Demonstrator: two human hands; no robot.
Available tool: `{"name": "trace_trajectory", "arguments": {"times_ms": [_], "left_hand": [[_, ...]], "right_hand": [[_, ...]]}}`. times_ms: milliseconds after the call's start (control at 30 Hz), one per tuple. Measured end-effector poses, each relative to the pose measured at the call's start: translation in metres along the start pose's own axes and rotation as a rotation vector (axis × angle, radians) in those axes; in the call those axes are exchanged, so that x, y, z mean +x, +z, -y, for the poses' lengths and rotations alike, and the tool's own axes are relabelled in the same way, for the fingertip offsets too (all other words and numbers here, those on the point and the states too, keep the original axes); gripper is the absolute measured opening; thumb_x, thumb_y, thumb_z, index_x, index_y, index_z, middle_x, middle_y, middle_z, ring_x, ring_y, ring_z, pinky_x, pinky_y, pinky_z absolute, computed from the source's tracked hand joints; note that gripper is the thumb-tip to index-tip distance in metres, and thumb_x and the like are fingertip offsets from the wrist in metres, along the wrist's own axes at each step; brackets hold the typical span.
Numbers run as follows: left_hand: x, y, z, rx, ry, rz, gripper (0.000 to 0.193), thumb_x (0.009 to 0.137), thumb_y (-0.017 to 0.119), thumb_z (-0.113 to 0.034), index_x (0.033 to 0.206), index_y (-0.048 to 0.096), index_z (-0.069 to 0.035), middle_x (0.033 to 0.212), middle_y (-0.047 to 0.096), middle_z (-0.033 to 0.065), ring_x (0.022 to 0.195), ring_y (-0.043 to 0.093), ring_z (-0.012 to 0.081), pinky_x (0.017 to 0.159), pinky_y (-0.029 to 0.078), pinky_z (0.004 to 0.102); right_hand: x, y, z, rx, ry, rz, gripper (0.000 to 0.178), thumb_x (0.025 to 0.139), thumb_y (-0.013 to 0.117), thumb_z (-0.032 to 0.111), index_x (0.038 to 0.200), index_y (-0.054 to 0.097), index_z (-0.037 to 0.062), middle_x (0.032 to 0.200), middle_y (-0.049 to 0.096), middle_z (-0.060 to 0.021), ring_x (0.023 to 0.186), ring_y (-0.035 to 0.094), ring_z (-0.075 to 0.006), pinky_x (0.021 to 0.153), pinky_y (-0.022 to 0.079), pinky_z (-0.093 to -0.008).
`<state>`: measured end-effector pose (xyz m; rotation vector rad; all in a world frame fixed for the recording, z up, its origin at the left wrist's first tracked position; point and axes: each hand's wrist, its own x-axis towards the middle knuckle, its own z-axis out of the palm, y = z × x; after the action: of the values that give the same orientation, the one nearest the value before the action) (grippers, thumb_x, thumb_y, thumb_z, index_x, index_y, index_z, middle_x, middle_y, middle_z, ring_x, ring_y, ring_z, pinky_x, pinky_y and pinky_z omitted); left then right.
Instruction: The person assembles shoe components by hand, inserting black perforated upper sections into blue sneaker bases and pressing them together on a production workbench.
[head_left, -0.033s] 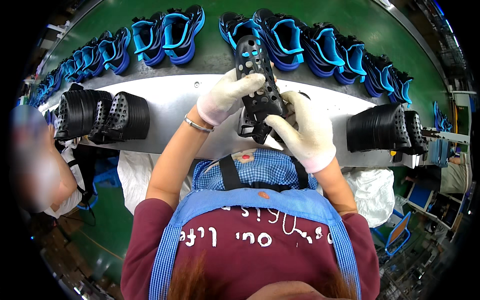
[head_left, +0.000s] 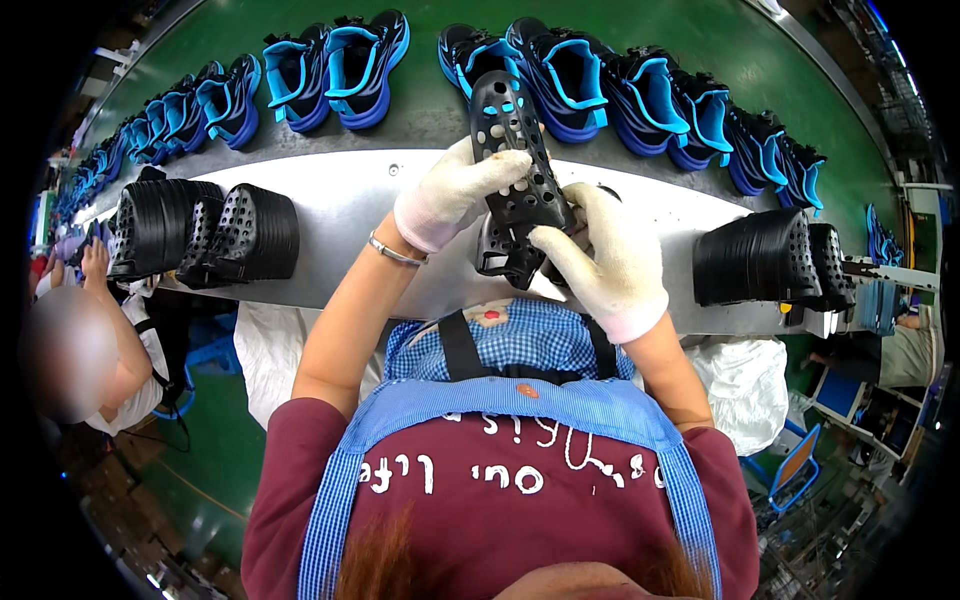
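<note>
Over bench [head_left: 345, 205], L hand [head_left: 450, 195] & R hand [head_left: 615, 255] half-curled, gripping blk perf'd piece [head_left: 527, 212].

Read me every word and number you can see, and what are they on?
Maroon shirt: white lettering, upside down here and partly hidden; I won't copy its words.
Black perforated piece held by the left hand and right hand: no readable text.
Black-and-blue shoes: any markings are too small to read.
</note>
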<state>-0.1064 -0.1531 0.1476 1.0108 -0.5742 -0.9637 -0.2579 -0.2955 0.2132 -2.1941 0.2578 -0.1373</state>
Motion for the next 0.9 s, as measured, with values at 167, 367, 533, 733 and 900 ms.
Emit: {"name": "trace_trajectory", "arguments": {"times_ms": [167, 367, 533, 733, 900], "left_hand": [[0.001, -0.002, 0.003, 0.04, 0.011, -0.117, 0.039, 0.094, 0.063, -0.021, 0.125, 0.05, -0.001, 0.116, 0.06, 0.0094, 0.105, 0.06, 0.0176, 0.095, 0.049, 0.0346], [0.004, 0.001, 0.006, -0.331, 0.041, -0.155, 0.02, 0.096, 0.058, -0.009, 0.114, 0.052, -0.001, 0.106, 0.061, 0.0087, 0.098, 0.062, 0.0197, 0.088, 0.053, 0.0381], [0.006, -0.008, -0.001, -0.105, -0.104, -0.309, 0.029, 0.094, 0.065, -0.025, 0.11, 0.064, -0.001, 0.094, 0.064, 0.0077, 0.088, 0.064, 0.0178, 0.078, 0.054, 0.0294], [0.015, -0.04, 0.024, 0.987, 0.329, -0.573, 0.039, 0.084, 0.07, -0.023, 0.117, 0.063, -0.004, 0.105, 0.063, 0.0176, 0.095, 0.064, 0.0302, 0.085, 0.053, 0.0358], [0.023, -0.044, 0.024, 1.171, 0.279, -0.522, 0.048, 0.083, 0.071, -0.017, 0.128, 0.058, -0.004, 0.128, 0.056, 0.0165, 0.104, 0.062, 0.0303, 0.086, 0.054, 0.0353]], "right_hand": [[0.013, 0.01, -0.009, -0.186, -0.043, -0.056, 0.033, 0.085, 0.071, 0.03, 0.101, 0.062, 0.002, 0.081, 0.065, -0.014, 0.071, 0.065, -0.027, 0.063, 0.05, -0.0372], [0.037, 0.013, -0.016, -0.301, -0.177, -0.131, 0.027, 0.085, 0.07, 0.032, 0.089, 0.063, 0.0062, 0.069, 0.062, -0.012, 0.064, 0.063, -0.0307, 0.058, 0.049, -0.0376], [0.058, 0.005, -0.013, -0.386, -0.167, -0.098, 0.04, 0.085, 0.069, 0.042, 0.071, 0.059, 0.0065, 0.065, 0.06, -0.0149, 0.06, 0.062, -0.0325, 0.053, 0.046, -0.04], [0.113, -0.007, -0.016, -0.409, 0.002, -0.024, 0.046, 0.081, 0.066, 0.049, 0.072, 0.068, 0.004, 0.062, 0.063, -0.0162, 0.059, 0.065, -0.0299, 0.057, 0.05, -0.0374], [0.171, -0.009, -0.008, -0.563, -0.018, 0.139, 0.055, 0.078, 0.058, 0.054, 0.071, 0.069, 0.0005, 0.065, 0.064, -0.0188, 0.066, 0.066, -0.0328, 0.066, 0.052, -0.0402]]}}
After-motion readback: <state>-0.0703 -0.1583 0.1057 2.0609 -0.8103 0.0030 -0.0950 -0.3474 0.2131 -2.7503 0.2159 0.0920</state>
